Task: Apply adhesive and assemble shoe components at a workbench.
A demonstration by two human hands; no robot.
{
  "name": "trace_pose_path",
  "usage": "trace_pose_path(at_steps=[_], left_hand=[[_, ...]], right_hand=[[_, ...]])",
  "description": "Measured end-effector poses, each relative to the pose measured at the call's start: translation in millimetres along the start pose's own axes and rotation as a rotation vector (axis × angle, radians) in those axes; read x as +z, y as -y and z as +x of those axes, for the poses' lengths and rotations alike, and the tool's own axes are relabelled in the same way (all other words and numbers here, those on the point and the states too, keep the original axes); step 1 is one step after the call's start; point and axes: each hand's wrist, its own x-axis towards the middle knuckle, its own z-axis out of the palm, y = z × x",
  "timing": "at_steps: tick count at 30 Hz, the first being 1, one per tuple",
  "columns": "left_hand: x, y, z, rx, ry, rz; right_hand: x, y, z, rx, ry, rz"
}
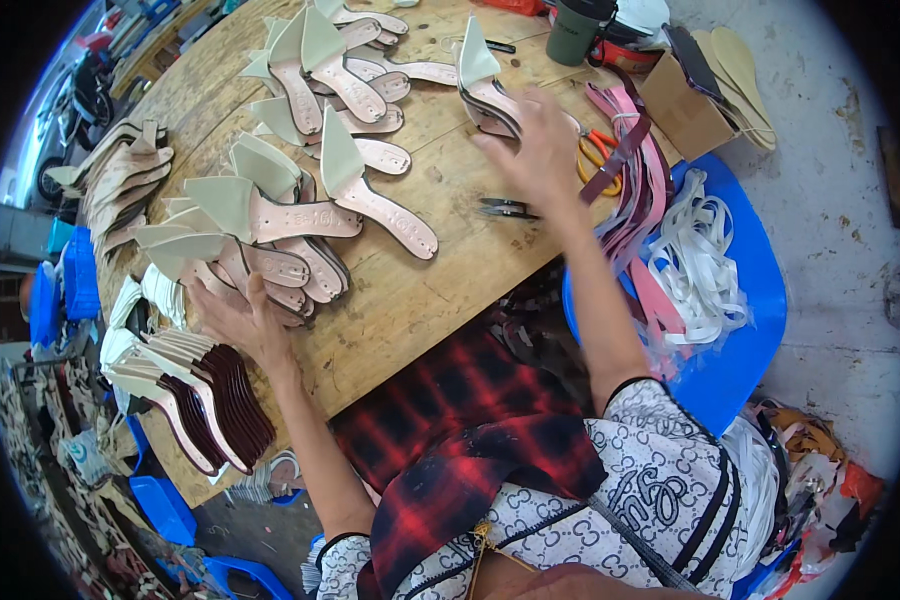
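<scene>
My left hand (248, 322) rests at the near left edge of a loose pile of shoe insoles (305, 220), its thumb and fingers apart. These insoles are pink and narrow, with pointed cream toe pieces. Further off, my right hand (542, 155) is over a small stack of the same insoles (490, 105), thumb spread from the fingers; whether it touches the stack is hard to see. One insole (385, 215) lies apart toward the middle of the table. Beside my left wrist stands a neat row of dark-edged insoles (205, 390).
Near my right forearm lie thread snips (508, 208), orange-handled pliers (598, 150) and pink and maroon strips (635, 150). A blue bin (755, 330) with white ribbon stands off the wooden table's (420, 300) right side. A dark green cup (575, 35) and a cardboard box (682, 105) are at the far right.
</scene>
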Motion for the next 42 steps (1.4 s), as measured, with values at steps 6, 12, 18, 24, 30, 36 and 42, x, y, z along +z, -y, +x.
trace_pose_path(at_steps=[6, 12, 18, 24, 30, 36, 42], left_hand=[[-18, -60, -32, 0.206, 0.017, -0.412], [40, -156, -37, -0.147, 0.687, -1.071], [44, -161, -29, -0.349, 0.674, -1.404], [-28, -90, -39, -0.366, 1.006, -1.288], [-78, -63, -28, -0.293, 0.992, -0.839], [-78, -56, -43, -0.365, 0.731, -0.904], [-57, -90, -64, -0.852, 0.746, -1.530]], right_hand=[[9, -76, 23, 0.033, 0.291, 0.161], [-23, 13, -2, 0.470, 0.203, 1.160], [-80, 102, -58, 0.261, 0.341, 1.075], [-133, 63, -67, 0.469, 0.749, 1.343], [-133, 27, -63, 0.435, 0.868, 1.326], [-115, 76, -77, 0.510, 0.895, 1.572], [-80, 140, -132, 0.127, 0.498, 1.104]])
